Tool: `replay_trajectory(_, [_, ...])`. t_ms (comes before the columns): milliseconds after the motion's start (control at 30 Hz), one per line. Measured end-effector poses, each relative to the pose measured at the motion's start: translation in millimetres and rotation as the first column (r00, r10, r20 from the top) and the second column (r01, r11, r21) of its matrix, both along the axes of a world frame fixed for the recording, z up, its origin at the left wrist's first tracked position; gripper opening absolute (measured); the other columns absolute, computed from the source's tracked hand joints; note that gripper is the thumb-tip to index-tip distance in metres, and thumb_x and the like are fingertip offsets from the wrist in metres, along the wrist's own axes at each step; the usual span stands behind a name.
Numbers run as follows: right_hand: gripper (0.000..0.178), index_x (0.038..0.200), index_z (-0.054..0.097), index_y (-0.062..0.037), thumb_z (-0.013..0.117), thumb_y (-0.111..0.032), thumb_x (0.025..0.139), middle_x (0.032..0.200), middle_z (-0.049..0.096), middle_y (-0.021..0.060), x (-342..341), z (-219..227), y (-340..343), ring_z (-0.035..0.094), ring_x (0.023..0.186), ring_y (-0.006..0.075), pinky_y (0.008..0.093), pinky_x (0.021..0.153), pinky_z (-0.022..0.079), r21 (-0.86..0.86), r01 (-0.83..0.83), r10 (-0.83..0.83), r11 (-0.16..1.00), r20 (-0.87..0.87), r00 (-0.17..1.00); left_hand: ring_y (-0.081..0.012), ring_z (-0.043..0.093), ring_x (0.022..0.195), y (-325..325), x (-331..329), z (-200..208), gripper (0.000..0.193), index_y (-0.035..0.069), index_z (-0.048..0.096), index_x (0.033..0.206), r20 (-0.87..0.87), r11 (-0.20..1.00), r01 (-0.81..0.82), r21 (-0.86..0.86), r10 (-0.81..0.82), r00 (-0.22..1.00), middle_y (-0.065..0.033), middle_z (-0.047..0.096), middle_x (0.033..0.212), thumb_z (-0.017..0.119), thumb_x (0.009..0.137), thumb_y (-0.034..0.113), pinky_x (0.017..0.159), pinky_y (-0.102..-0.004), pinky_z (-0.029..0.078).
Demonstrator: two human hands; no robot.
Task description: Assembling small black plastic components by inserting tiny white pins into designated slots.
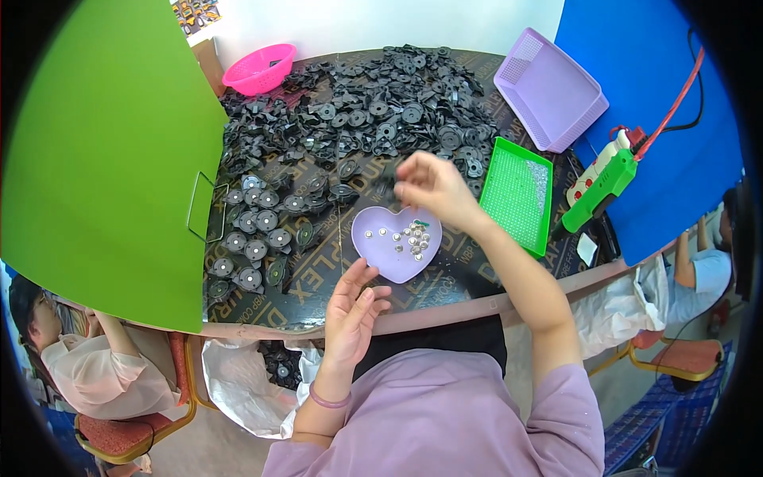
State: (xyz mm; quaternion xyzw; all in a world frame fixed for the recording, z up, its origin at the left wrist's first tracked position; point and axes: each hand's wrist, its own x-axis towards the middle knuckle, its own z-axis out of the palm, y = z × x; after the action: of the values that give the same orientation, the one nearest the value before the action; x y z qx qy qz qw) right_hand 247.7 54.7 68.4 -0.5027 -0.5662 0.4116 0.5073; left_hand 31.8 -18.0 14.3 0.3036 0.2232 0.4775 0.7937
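Observation:
My left hand (350, 315) is raised by the table's front edge, fingers apart and nothing in it. Just behind and left of it, a lilac heart-shaped tray (381, 258) holds small silvery round pieces (415, 242) and a small green item (421, 223). Over the tray's far side, my right hand (437, 191) has its fingers curled in a pinch. A dark, motion-blurred black plastic part (386, 188) shows at those fingertips. Black parts with pale round centres (249, 278) sit grouped at the left of the table.
A large heap of black plastic parts (373, 103) covers the back. A pink basket (261, 70) stands back left. At right are a lilac basket (548, 91), a green tray (517, 199) and a green glue gun (604, 191). Green (119, 159) and blue (636, 159) panels flank the table.

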Motion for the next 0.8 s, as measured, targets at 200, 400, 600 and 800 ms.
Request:
replay_trajectory(200, [0.015, 0.092, 0.050, -0.0010, 0.059, -0.009, 0.083, 0.072, 0.057, 0.0042, -35.4, -9.1, -69.9, 0.057, 0.059, 0.0100, 0.0209, 0.048, 0.043, -0.268, -0.485, 0.362, 0.832, -0.400, 0.842, -0.0186, 0.058, 0.087, -2.7, 1.9, -13.6, 0.044, 0.002, 0.041, 0.124, 0.072, 0.987, 0.112, 0.112, -0.120, 0.990, -0.0087, 0.055, 0.104, 0.059, 0.083, 0.007, 0.068, -0.0252, 0.050])
replay_trajectory(400, [0.019, 0.089, 0.062, -0.0030, 0.062, -0.019, 0.079, 0.080, 0.060, 0.0072, -19.3, -11.1, -62.3, 0.057, 0.078, 0.0186, 0.0324, 0.067, 0.043, 0.025, -0.093, 0.077, 0.995, 0.368, 0.926, -0.0214, 0.061, 0.087, -1.3, -1.3, -15.8, 0.038, 0.003, 0.046, 0.118, 0.219, 0.997, 0.061, 0.044, -0.069, 0.973, -0.0143, 0.054, 0.112, 0.058, 0.083, 0.009, 0.066, -0.0257, 0.053])
replay_trajectory(600, [0.035, 0.092, 0.066, -0.0089, 0.066, -0.034, 0.068, 0.106, 0.050, 0.0071, -13.3, -36.7, -65.0, 0.040, 0.106, 0.0260, 0.0403, 0.087, 0.030, 0.261, -0.272, -0.151, 0.926, 0.918, 0.367, -0.0244, 0.061, 0.090, 4.5, -9.6, -15.6, 0.041, 0.004, 0.044, 0.121, 0.155, 0.996, 0.046, 0.074, -0.057, 0.986, -0.0162, 0.052, 0.115, 0.058, 0.084, 0.011, 0.073, -0.0282, 0.054])
replay_trajectory(800, [0.027, 0.085, 0.068, -0.0113, 0.070, -0.026, 0.062, 0.103, 0.051, 0.0040, -9.5, -28.8, -78.4, 0.041, 0.104, 0.0245, 0.0395, 0.086, 0.029, 0.171, -0.338, -0.045, 0.926, 0.936, 0.350, -0.0239, 0.062, 0.086, 4.3, -10.1, -10.8, 0.051, 0.004, 0.037, 0.127, 0.143, 0.993, 0.045, 0.111, -0.061, 0.988, -0.0145, 0.054, 0.110, 0.060, 0.083, 0.015, 0.071, -0.0289, 0.054])
